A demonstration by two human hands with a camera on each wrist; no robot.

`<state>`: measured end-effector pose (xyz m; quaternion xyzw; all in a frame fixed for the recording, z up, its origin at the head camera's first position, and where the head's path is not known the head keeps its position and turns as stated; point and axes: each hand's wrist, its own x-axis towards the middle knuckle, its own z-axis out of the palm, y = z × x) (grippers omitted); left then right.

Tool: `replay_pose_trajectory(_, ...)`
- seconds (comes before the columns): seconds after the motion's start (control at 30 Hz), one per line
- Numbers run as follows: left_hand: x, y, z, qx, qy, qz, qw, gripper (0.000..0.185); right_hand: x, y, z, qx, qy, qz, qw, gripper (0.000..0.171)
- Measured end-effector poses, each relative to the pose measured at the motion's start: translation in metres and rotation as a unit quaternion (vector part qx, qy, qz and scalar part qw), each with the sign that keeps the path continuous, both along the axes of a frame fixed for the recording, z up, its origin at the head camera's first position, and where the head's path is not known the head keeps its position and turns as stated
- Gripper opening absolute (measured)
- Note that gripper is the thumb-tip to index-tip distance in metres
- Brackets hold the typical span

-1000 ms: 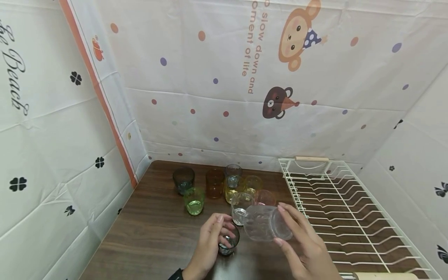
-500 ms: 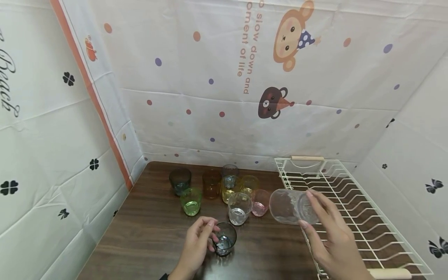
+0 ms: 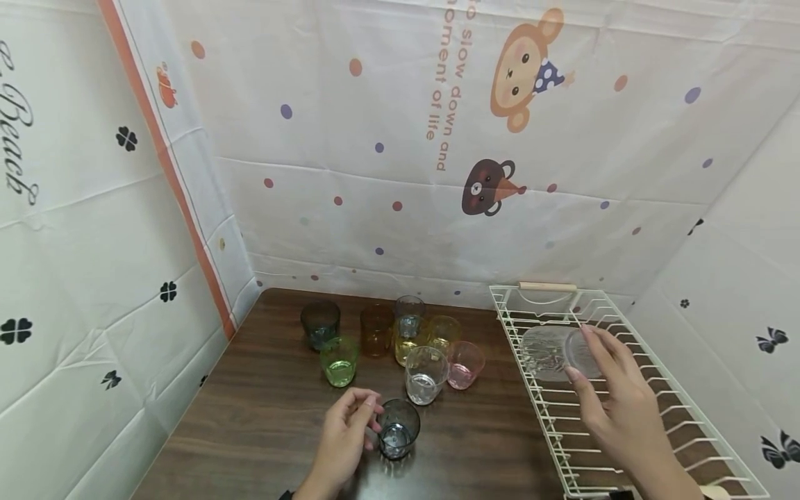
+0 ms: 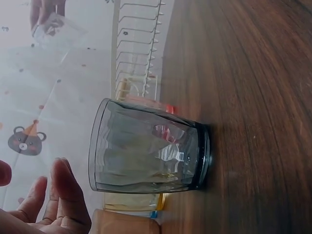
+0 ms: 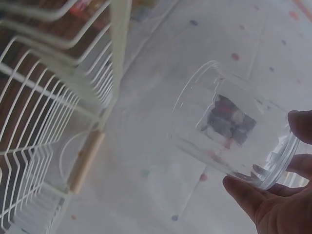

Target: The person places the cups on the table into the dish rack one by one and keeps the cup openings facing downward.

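Note:
My right hand (image 3: 625,403) grips a clear drinking glass (image 3: 550,355) by its base end, the glass tipped on its side with the mouth to the left. In the head view it overlaps the white wire dish rack (image 3: 546,423); the right wrist view shows the same glass (image 5: 229,126) with the rack off to its left. My left hand (image 3: 346,430) is beside a smoky grey glass (image 3: 398,430) standing upright on the table. Its fingers are loosely bent near that glass's rim. In the left wrist view a gap shows between the fingers (image 4: 63,190) and the grey glass (image 4: 146,151).
Behind the grey glass stand a clear glass (image 3: 425,378), a pink glass (image 3: 464,368), a green glass (image 3: 339,364), a dark glass (image 3: 321,325), an amber glass (image 3: 376,332) and several others. Printed cloth (image 3: 312,222) walls the brown wooden table (image 3: 250,417).
My right hand has carried the clear glass rightward from above the table to over the dish rack. The left hand has drawn slightly left, its fingers coming away from the grey glass.

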<state>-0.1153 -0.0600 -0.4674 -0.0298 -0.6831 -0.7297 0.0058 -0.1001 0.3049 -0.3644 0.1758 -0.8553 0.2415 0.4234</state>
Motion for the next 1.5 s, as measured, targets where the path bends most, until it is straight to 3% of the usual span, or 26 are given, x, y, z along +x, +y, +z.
replay_pose_trajectory(0.13, 0.001, -0.001, -0.002, 0.001, 0.003, 0.007, 1.0000, 0.018, -0.006, 0.009, -0.003, -0.008, -0.023, -0.035, 0.999, 0.080)
replay_pose_trajectory(0.37, 0.001, -0.003, -0.003, -0.001, 0.002, 0.017, 0.9999, 0.014, -0.021, 0.020, -0.003, 0.028, -0.063, -0.078, 0.995, 0.071)
replay_pose_trajectory(0.57, 0.002, -0.003, -0.002, 0.002, 0.002, 0.021, 0.9998, 0.012, -0.035, 0.024, 0.002, 0.071, -0.090, -0.093, 0.989, 0.065)
replay_pose_trajectory(0.9, 0.003, -0.004, -0.003, -0.005, -0.004, 0.018, 0.9998, 0.013, -0.059, 0.035, -0.001, 0.085, -0.154, -0.106, 0.979, 0.057)
replay_pose_trajectory(1.2, 0.004, -0.003, -0.006, -0.007, -0.009, 0.012, 0.9999, 0.014, -0.085, 0.045, -0.009, 0.087, -0.275, -0.117, 0.950, 0.058)
replay_pose_trajectory(1.5, 0.008, -0.001, -0.009, -0.008, -0.011, 0.006, 0.9999, 0.014, -0.104, 0.051, -0.023, 0.100, -0.323, -0.109, 0.935, 0.059)
